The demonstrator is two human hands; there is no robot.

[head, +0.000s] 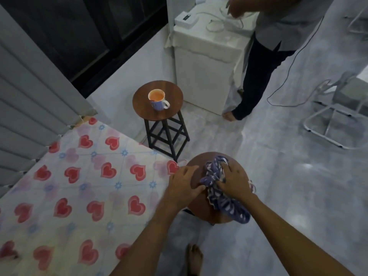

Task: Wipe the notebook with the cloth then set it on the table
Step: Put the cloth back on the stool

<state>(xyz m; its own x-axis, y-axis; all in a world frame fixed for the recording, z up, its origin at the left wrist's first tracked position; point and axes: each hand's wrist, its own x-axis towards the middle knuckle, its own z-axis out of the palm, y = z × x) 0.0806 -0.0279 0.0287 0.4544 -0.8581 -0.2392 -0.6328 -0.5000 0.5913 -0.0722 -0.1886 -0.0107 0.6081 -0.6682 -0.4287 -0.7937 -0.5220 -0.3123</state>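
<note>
Head view showed the right hand [233,183] pressed onto a bunched blue cloth [217,186] on the near round wooden worktop [196,200], its grip clutching the fabric. The left hand [184,184] lay flat beside it, grip holding nothing. No notebook could be made out; wiping seemed underway, and next likely meant locating it.

No readable writing anywhere here. The white box [185,19] on the cabinet at about one o'clock carries a small dark panel, perhaps a label or display, but it is too blurred to make out. The mug [157,100] on the far stool shows a faint mark on its side, nothing legible. The bedsheet [79,186] has only hearts and flowers, no words.
</note>
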